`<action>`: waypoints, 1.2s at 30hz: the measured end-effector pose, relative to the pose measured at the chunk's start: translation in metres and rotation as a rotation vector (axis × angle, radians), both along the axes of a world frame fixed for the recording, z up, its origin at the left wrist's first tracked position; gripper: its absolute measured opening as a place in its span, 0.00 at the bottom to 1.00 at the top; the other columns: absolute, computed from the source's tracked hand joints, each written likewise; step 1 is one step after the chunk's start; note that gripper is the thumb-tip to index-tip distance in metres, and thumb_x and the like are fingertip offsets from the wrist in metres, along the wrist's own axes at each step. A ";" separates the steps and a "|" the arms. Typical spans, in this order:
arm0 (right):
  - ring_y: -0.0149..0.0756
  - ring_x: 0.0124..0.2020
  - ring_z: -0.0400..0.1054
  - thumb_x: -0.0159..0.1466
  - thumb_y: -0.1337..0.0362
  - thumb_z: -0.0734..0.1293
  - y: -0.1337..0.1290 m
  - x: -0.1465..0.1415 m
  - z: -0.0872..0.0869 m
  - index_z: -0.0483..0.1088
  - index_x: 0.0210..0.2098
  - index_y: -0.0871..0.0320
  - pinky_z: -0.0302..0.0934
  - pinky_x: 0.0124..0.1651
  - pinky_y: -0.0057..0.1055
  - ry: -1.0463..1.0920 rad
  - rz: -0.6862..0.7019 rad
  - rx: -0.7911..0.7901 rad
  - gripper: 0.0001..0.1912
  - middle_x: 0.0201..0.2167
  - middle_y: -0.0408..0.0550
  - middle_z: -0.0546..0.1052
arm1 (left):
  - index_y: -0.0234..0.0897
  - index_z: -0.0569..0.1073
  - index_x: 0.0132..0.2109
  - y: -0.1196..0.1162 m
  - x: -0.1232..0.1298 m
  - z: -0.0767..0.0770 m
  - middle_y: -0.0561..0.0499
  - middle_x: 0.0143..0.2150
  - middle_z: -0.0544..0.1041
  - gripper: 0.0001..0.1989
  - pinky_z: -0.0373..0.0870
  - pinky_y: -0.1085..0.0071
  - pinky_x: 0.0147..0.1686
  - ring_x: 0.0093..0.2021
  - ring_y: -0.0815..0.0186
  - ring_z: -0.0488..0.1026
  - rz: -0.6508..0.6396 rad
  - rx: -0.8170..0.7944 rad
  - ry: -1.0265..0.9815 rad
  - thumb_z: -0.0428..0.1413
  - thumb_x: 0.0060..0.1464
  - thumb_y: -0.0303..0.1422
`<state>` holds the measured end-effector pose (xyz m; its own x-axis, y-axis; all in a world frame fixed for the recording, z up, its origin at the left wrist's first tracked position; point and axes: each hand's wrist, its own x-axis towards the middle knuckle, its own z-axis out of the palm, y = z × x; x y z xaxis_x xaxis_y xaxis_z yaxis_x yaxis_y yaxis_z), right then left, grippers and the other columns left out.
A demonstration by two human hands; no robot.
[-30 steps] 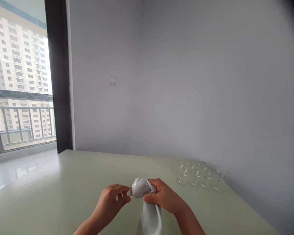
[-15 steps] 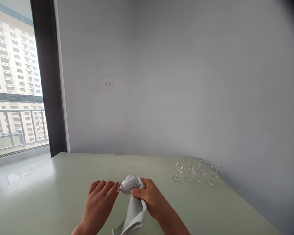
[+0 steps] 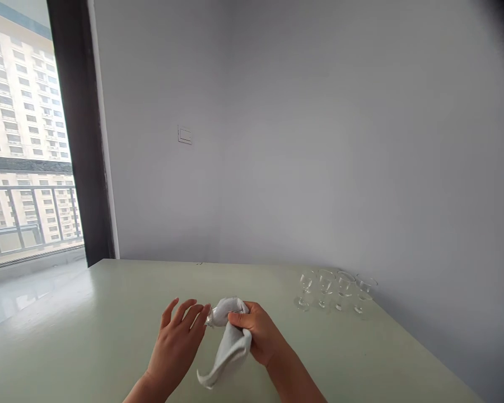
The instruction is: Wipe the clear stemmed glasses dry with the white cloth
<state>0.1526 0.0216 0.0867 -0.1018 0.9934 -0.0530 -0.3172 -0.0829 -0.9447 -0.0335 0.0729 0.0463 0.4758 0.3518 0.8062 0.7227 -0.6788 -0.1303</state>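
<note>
Between my hands a small stemmed glass (image 3: 210, 319) lies on its side above the table, its bowl towards the right. White cloth (image 3: 231, 350) fills the bowl, and its loose end hangs down below. My right hand (image 3: 258, 333) is closed on the cloth at the glass's rim, thumb on the near side. At the stem end, my left hand (image 3: 178, 336) has its fingertips on the glass, the other fingers raised and slightly fanned. The left thumb and the glass's foot are hidden behind that hand.
Several similar stemmed glasses, among them the leftmost glass (image 3: 305, 282), stand upright in a row at the back right of the pale green table (image 3: 117, 313). A grey wall (image 3: 298, 168) rises behind. At far left is a window with a railing (image 3: 33, 212).
My left fingers have lifted and spread, shifting slightly round the stem end. The glass has turned a little in the cloth, and the cloth's hanging end has swung up. My right hand keeps its grip.
</note>
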 end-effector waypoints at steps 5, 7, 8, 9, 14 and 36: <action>0.27 0.20 0.54 0.46 0.58 0.70 -0.001 -0.024 -0.007 0.70 0.29 0.60 0.49 0.26 0.26 0.175 -0.055 -0.114 0.14 0.18 0.37 0.61 | 0.37 0.72 0.42 0.002 -0.009 0.006 0.52 0.32 0.78 0.13 0.51 0.46 0.54 0.34 0.62 0.73 0.005 0.213 0.049 0.54 0.50 0.19; 0.26 0.21 0.52 0.46 0.60 0.71 -0.004 -0.026 -0.004 0.71 0.29 0.61 0.48 0.26 0.26 0.184 -0.033 -0.077 0.14 0.18 0.37 0.61 | 0.37 0.71 0.41 0.006 -0.015 0.008 0.54 0.31 0.78 0.13 0.53 0.48 0.54 0.30 0.67 0.72 -0.035 0.199 0.082 0.54 0.51 0.18; 0.26 0.21 0.51 0.46 0.61 0.71 -0.005 -0.025 -0.003 0.71 0.29 0.62 0.47 0.26 0.26 0.165 -0.015 -0.034 0.13 0.19 0.37 0.60 | 0.37 0.71 0.42 0.008 -0.018 0.009 0.54 0.31 0.78 0.12 0.54 0.50 0.53 0.29 0.68 0.71 -0.056 0.186 0.092 0.54 0.51 0.19; 0.25 0.22 0.49 0.47 0.62 0.71 -0.006 -0.025 -0.001 0.70 0.29 0.63 0.46 0.26 0.25 0.121 0.005 0.020 0.12 0.19 0.37 0.59 | 0.36 0.70 0.43 0.011 -0.020 0.009 0.54 0.31 0.77 0.12 0.56 0.53 0.53 0.28 0.69 0.71 -0.081 0.169 0.097 0.54 0.52 0.19; 0.26 0.24 0.48 0.53 0.66 0.65 -0.009 -0.014 0.001 0.66 0.28 0.59 0.45 0.26 0.26 -0.322 0.084 0.244 0.04 0.21 0.36 0.56 | 0.37 0.68 0.47 0.020 -0.028 0.006 0.54 0.31 0.76 0.10 0.61 0.65 0.47 0.30 0.69 0.70 -0.193 -0.057 0.067 0.52 0.56 0.28; 0.32 0.30 0.68 0.57 0.76 0.56 -0.020 0.028 0.034 0.72 0.41 0.50 0.56 0.32 0.25 -1.298 -0.062 0.839 0.21 0.32 0.41 0.77 | 0.33 0.76 0.38 -0.001 0.002 -0.010 0.61 0.15 0.62 0.22 0.66 0.74 0.21 0.12 0.80 0.52 -1.017 -1.929 -0.688 0.61 0.43 0.47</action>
<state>0.1804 0.0017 0.1207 -0.3875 0.7831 0.4864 0.7474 0.5758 -0.3314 -0.0314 0.0715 0.0365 0.8325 0.5540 -0.0072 -0.1871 0.2932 0.9376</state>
